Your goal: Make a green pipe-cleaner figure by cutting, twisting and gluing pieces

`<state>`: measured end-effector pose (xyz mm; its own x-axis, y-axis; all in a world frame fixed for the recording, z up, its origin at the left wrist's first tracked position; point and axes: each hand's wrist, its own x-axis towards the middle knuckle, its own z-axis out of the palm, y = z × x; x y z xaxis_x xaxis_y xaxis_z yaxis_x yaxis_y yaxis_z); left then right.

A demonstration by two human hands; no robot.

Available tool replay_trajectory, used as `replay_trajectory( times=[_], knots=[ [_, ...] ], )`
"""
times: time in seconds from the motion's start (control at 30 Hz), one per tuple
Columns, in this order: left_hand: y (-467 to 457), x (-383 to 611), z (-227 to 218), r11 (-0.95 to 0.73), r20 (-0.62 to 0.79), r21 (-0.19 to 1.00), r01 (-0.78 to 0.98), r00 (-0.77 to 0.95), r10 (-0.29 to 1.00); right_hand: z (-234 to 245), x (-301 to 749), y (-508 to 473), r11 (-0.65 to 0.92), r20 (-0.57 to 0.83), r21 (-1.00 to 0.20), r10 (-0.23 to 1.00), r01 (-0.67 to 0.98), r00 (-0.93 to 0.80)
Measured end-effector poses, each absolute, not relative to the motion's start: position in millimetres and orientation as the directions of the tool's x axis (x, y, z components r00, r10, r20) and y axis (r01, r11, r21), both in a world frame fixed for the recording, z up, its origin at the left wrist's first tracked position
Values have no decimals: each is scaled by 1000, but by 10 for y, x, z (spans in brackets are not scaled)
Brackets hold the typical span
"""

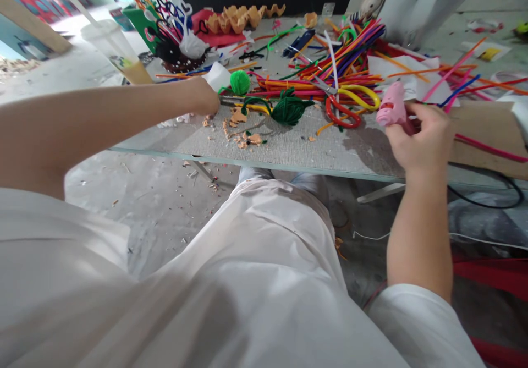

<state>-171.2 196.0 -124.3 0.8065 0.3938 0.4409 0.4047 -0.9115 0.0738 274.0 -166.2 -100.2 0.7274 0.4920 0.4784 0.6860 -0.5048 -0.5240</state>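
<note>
- Pink hot glue gun (391, 104) sits in the right hand (423, 137) at the right of the worktop, with curled fingers (406, 116) closed around it.
- Left hand (202, 95) reaches in from the left, closed in a fist around a narrow metal blade (231, 100). What the blade belongs to is hidden by the fist.
- Fuzzy green ball (240, 82) lies just beyond the blade, beside a white scrap (216, 76) near the knuckles.
- Dark green pipe-cleaner coil (289, 110) rests on the speckled grey board (297, 148), right of the blade, with a yellow strand (253, 108) beside it.
- Scissors (342, 106) with red and yellow loops lie between the coil and the glue gun.
- Multicoloured pipe cleaners (342, 65) form a heap on the far side of the board.
- Orange crumbs (243, 128) are scattered near the board's edge.
- Orange egg-carton piece (239, 18) and a clear plastic cup (111, 43) stand toward the far left.
- Brown cardboard (487, 137) sits at the right, above a black cable (487, 192).
- White shirt (206, 302) fills the near foreground.
</note>
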Motion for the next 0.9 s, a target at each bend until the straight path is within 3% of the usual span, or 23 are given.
replay_trajectory(
  times=[0.27, 0.53, 0.6, 0.67, 0.73, 0.8, 0.9],
  knots=[
    [2033, -1562, -941, -862, -66, -212, 461, 873, 483, -1033, 2518, -1942, -343, 648, -380, 563, 859, 512],
    [1573, -1372, -631, -827, -161, -304, 473, 830, 534, -994, 2419, -2065, -205, 692, -388, 580, 899, 431],
    [1270, -1334, -406, -762, -191, -310, 569, 747, 636, -1020, 2469, -2047, -224, 690, -376, 580, 899, 433],
    [892, -1337, -174, -688, -182, -219, 692, 664, 725, -1063, 2546, -2020, -218, 671, -366, 612, 905, 419],
    [484, -1386, -20, -707, -126, 53, 705, 707, 696, -1095, 2584, -1999, -150, 678, -376, 628, 914, 382],
    [74, -1456, 2, -703, 28, 525, 480, 815, 578, -1075, 2487, -2011, -26, 771, -370, 549, 929, 323],
    [-522, -1494, -141, -701, 205, 677, 223, 858, 471, -907, 1974, -2141, 235, 947, -243, 268, 941, 177]
  ],
)
